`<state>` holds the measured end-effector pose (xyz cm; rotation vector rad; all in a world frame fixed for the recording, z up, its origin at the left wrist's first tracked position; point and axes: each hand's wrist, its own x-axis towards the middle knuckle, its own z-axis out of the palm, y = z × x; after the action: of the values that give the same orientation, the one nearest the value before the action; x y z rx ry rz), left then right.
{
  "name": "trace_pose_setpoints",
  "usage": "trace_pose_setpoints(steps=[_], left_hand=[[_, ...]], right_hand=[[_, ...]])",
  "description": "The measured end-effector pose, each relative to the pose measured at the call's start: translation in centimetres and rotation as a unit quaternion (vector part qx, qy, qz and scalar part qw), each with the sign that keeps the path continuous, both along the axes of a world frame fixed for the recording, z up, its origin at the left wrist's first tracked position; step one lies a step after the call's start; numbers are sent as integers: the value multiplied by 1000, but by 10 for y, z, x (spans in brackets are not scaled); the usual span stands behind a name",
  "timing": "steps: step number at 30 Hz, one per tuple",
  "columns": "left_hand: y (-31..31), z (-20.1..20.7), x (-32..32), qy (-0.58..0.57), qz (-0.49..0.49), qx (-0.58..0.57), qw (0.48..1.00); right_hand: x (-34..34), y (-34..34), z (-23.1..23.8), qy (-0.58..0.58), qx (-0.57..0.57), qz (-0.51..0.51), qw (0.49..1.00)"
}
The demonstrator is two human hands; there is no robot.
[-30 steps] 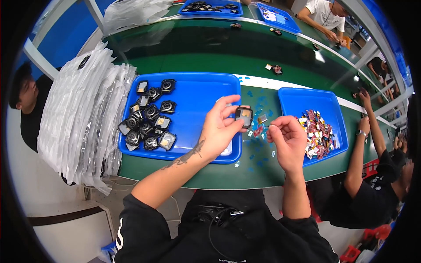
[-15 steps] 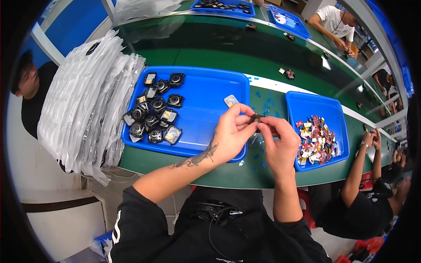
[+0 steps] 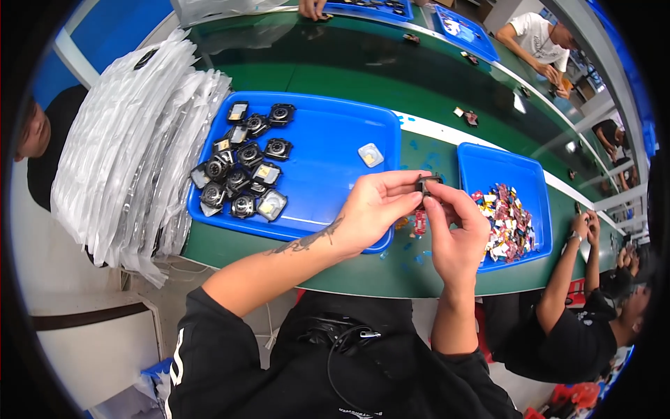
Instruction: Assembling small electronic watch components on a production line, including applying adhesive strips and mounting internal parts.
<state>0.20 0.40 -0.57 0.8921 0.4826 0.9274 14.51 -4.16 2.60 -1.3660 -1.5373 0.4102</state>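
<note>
Here both the left hand [image 3: 373, 209] and right hand [image 3: 457, 234] pinch one small dark part [image 3: 426, 185].

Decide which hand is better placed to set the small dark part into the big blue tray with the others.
Left, probably. The left hand pinches the small dark part and lies over the big blue tray; the right hand sits nearer the smaller tray.

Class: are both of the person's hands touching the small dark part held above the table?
Touching. The head view shows left hand and right hand fingertips pinching the dark part from both sides.
</note>
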Motion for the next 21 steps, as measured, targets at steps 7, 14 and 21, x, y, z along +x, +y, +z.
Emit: trace_pose_setpoints(steps=[7,14,21], left_hand=[[-5,1,1,17,11,74,997],[-5,1,1,19,10,87,996],[-4,3,-2,37,-21,63,997]], right_hand=[[2,-4,12,29,-18,-9,999],[4,-2,11,4,8,2,1000],[5,-2,9,43,-11,-1,999]])
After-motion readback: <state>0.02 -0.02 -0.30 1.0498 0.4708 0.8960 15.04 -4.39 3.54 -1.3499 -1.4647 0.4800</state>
